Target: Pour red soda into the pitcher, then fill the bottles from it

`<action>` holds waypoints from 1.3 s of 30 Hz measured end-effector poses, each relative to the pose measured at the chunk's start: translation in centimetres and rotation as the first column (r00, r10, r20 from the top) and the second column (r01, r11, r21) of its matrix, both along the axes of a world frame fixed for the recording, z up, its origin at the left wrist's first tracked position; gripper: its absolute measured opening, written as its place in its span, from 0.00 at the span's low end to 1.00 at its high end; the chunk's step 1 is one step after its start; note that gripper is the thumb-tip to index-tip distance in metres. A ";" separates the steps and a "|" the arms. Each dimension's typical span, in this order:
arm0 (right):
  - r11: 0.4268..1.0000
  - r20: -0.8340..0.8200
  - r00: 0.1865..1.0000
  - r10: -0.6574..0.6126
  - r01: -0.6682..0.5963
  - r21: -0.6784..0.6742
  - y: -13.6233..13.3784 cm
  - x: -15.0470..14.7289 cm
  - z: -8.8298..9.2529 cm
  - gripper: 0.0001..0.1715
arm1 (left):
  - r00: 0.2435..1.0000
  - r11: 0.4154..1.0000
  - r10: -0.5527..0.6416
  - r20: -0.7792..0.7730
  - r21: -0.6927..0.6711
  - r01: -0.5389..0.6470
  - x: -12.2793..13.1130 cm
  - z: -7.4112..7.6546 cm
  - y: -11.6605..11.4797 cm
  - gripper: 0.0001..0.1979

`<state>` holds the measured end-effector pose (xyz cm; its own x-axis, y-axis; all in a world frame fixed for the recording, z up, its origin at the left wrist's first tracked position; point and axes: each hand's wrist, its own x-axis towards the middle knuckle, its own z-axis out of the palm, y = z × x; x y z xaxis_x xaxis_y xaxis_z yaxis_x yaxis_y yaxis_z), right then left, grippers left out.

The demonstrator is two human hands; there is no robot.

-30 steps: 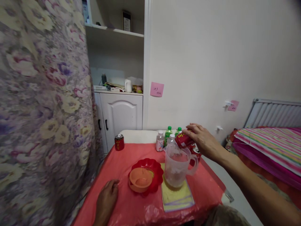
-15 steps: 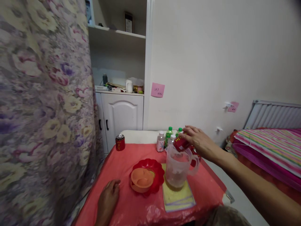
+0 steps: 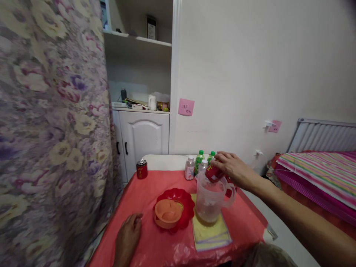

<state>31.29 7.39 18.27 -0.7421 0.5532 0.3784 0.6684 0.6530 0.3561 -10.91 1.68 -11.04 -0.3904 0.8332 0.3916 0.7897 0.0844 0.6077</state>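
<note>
My right hand (image 3: 229,165) is wrapped around a red drink can (image 3: 213,172), tipped with its lower end toward the mouth of a translucent plastic jug (image 3: 208,202). The can's opening and any liquid leaving it cannot be made out. The jug stands upright on a folded yellow cloth (image 3: 211,235), its handle pointing right. My left hand (image 3: 129,233) rests on the table with its fingers loosely bent and holds nothing. Nearest to it is an orange divided bowl (image 3: 168,213), sitting in a red scalloped plate (image 3: 188,207).
A second red can (image 3: 141,170) with its tab raised stands at the table's far left corner. Behind the jug are several bottles, including a clear one (image 3: 190,168) and a green-capped one (image 3: 199,160). Another red object (image 3: 229,190) is partly hidden behind the jug handle. Red plastic (image 3: 155,246) covers the table.
My right hand has shifted slightly, and the can is tilted a little more over the jug. The left hand, bowl and jug stay put.
</note>
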 end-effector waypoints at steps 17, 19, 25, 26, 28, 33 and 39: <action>1.000 0.041 0.999 -0.007 0.006 0.022 0.7 -0.1 -1.3 0.21 | 1.000 1.000 -0.006 0.019 -0.011 0.006 -0.2 0.1 0.0 0.21; 1.000 0.051 0.999 -0.004 0.003 0.030 0.7 -0.2 -1.4 0.21 | 1.000 1.000 -0.004 0.017 -0.009 0.005 -0.2 0.0 0.0 0.21; 0.999 0.052 0.999 -0.008 0.005 0.047 1.0 -0.2 -2.1 0.23 | 1.000 1.000 0.012 0.013 -0.002 -0.012 -0.2 -0.1 0.1 0.20; 0.999 0.045 0.999 -0.015 0.012 0.051 1.0 -0.2 -2.1 0.23 | 1.000 1.000 0.012 0.012 -0.002 -0.012 -0.2 -0.1 0.1 0.20; 0.998 0.036 0.999 -0.019 0.017 0.057 1.0 -0.1 -2.2 0.23 | 1.000 1.000 0.007 0.013 -0.002 -0.007 -0.2 -0.1 0.1 0.20; 0.998 0.043 0.999 -0.007 0.005 0.057 0.9 -0.2 -2.2 0.23 | 1.000 1.000 -0.002 0.015 -0.004 0.002 -0.1 -0.2 0.1 0.21; 0.999 0.033 0.999 -0.019 0.017 0.045 0.9 0.1 -2.3 0.23 | 1.000 1.000 0.011 0.014 0.002 -0.011 0.0 -0.1 0.0 0.19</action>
